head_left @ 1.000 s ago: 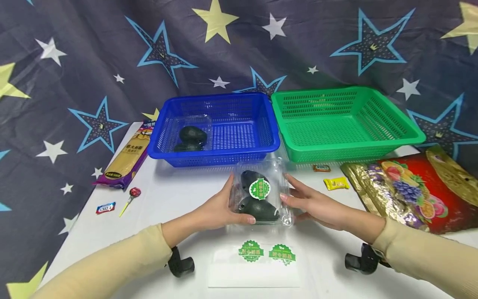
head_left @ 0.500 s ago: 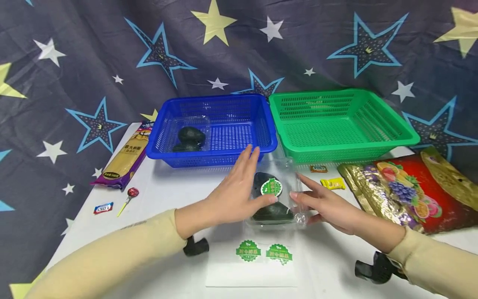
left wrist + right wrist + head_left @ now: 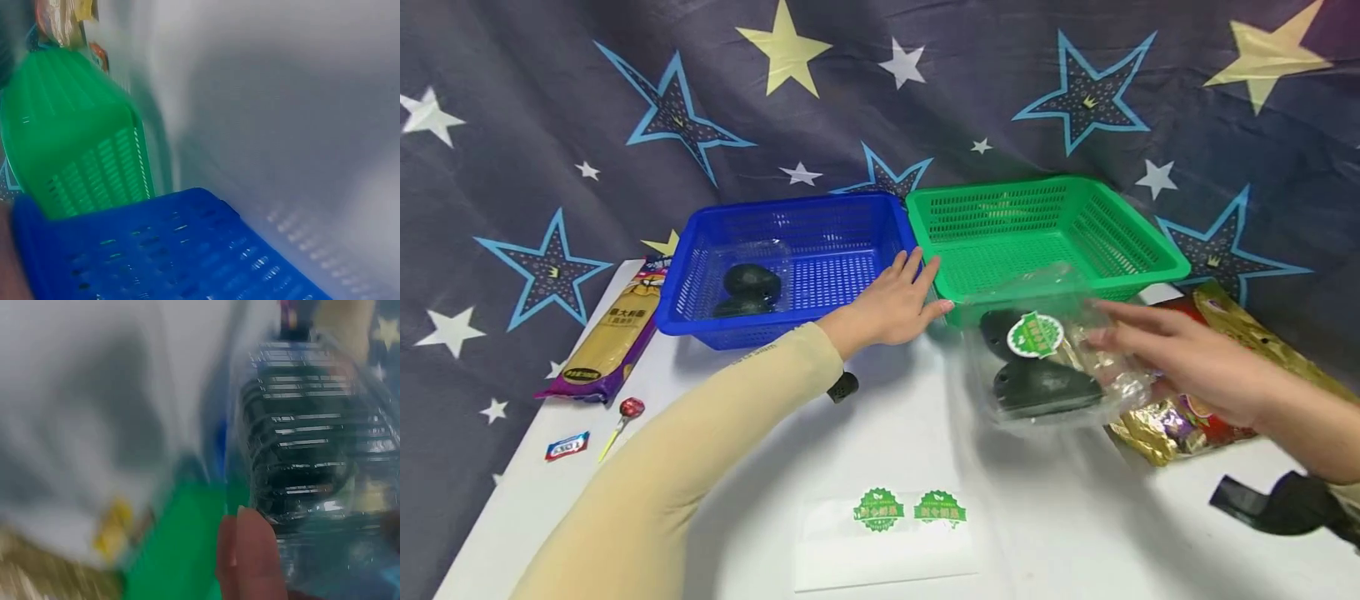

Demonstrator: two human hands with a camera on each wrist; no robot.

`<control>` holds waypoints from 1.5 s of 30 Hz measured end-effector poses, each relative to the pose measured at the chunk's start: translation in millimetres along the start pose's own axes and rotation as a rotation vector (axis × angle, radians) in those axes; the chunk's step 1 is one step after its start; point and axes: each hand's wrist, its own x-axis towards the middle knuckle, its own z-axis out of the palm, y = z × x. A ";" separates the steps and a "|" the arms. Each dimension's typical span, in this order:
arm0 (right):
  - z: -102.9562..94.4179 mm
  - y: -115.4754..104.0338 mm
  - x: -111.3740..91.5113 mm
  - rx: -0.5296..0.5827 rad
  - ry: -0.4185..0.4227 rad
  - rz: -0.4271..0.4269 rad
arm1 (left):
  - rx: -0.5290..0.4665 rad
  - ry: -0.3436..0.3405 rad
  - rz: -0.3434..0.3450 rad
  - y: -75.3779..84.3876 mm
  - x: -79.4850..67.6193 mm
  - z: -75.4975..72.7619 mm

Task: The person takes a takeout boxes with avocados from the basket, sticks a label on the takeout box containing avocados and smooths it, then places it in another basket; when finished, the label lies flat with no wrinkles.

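My right hand (image 3: 1195, 362) grips the right side of a clear plastic clamshell box (image 3: 1123, 387) in the head view. Inside lie two dark green avocados (image 3: 1045, 387), and a round green-and-white sticker (image 3: 1035, 335) is on the lid. The box is lifted in front of the green basket (image 3: 1157, 279), overlapping its near rim. In the right wrist view, fingers (image 3: 256, 550) lie against the ridged box (image 3: 300, 419). My left hand (image 3: 891, 304) reaches with straight fingers to the near right corner of the blue basket (image 3: 782, 321), holding nothing.
Another clear box of avocados (image 3: 751, 282) sits in the blue basket. A noodle packet (image 3: 610, 333), a lollipop (image 3: 632, 408) and a wrapped candy (image 3: 567, 447) lie left. A sticker sheet (image 3: 883, 567) is in front; a red-gold bag (image 3: 1195, 417) lies right.
My left hand has let go of the box and moved forward to the blue basket. My right hand has lifted the box and carried it rightward. The head view has swung right.
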 end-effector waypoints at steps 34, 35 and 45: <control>-61.3 11.4 189.4 -0.010 -0.290 0.132 | 0.044 0.022 -0.019 5.9 2.4 8.3; -61.4 12.2 190.3 -0.032 -0.289 0.128 | 0.045 0.021 -0.019 5.7 2.0 8.1; -55.2 16.0 188.2 -0.188 -0.263 0.077 | 0.042 0.017 -0.033 5.4 2.2 7.6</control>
